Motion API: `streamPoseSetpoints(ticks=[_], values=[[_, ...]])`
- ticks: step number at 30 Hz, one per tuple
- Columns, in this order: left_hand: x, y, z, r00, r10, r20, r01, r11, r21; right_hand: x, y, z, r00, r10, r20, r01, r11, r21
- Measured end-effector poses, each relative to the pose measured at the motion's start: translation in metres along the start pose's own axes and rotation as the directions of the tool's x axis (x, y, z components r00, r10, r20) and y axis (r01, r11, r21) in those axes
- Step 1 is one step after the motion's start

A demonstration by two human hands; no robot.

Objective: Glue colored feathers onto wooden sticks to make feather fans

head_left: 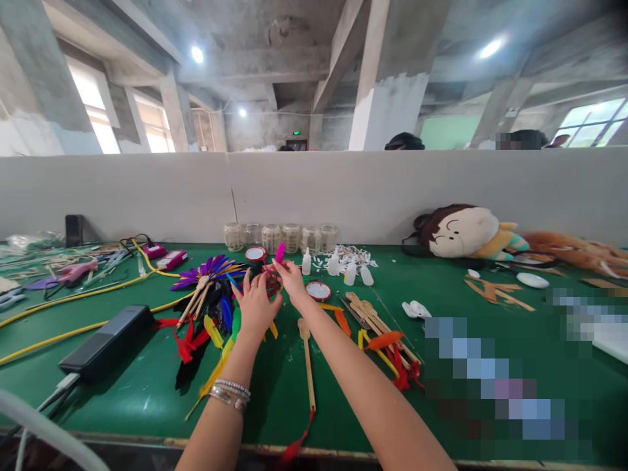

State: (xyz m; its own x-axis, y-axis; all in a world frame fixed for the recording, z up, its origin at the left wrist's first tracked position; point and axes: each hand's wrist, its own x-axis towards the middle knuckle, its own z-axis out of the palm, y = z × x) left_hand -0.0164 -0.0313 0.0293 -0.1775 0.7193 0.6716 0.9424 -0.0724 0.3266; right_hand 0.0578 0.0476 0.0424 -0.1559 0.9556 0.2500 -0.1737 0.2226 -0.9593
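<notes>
Because both my hands are lifted above the worktop, anything I lose from my fingers will fall onto a crowded patch of green. My left hand (256,304) and right hand (293,278) sit close together, fingers curled and nearly meeting around a small tangle of red cord or feather (271,281) (my fingertips hide too much of it to say which). I can't tell whether either hand has a firm hold on it, or on the slim hot-pink feather (280,252) just above my right fingers. A round white disc with a red rim (255,254) sits just beyond my left fingertips, and I can't tell whether it's held either.

If my pinch slips, the pink feather could vanish into the loose black, blue and yellow feathers (220,314) beside my left hand. Reaching forward carelessly could tip the small white plastic bottles (307,261) near the far edge. My metal bracelets (228,394) could also snag the feathers if my left wrist drops. A second red-rimmed white disc (318,290) lies on the green worktop (147,418) just right of my right hand, while a flat wooden stick with a rounded end (307,366) lies below my hands, toward the near edge.
</notes>
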Motion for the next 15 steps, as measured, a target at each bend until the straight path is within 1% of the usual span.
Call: streamPoseSetpoints(ticks=[1,3,6,9,12,15], values=[[-0.001,-0.001,0.002,0.999,-0.024,0.029,0.024,1.0,0.006,-0.001,-0.001,0.001,1.0,0.009,0.01,-0.009,1.0,0.01],[-0.002,-0.006,0.004,0.997,-0.053,0.052,0.053,0.998,0.017,-0.003,-0.002,0.004,0.999,0.027,0.031,-0.028,0.999,0.018],[-0.001,-0.014,0.005,0.997,-0.063,0.037,0.063,0.998,0.023,-0.005,-0.006,0.008,0.997,0.049,0.057,-0.049,0.999,0.003],[0.002,-0.021,0.005,0.994,-0.101,0.039,0.1,0.995,0.027,-0.002,-0.009,0.008,0.995,0.062,0.079,-0.058,0.997,-0.05],[0.004,-0.025,0.004,0.99,-0.136,0.039,0.134,0.99,0.043,0.001,-0.01,0.004,0.997,0.038,0.066,-0.03,0.991,-0.128],[0.004,-0.026,0.002,0.991,-0.133,0.022,0.131,0.989,0.066,0.002,-0.013,0.0,1.0,-0.011,0.03,0.016,0.979,-0.203]])
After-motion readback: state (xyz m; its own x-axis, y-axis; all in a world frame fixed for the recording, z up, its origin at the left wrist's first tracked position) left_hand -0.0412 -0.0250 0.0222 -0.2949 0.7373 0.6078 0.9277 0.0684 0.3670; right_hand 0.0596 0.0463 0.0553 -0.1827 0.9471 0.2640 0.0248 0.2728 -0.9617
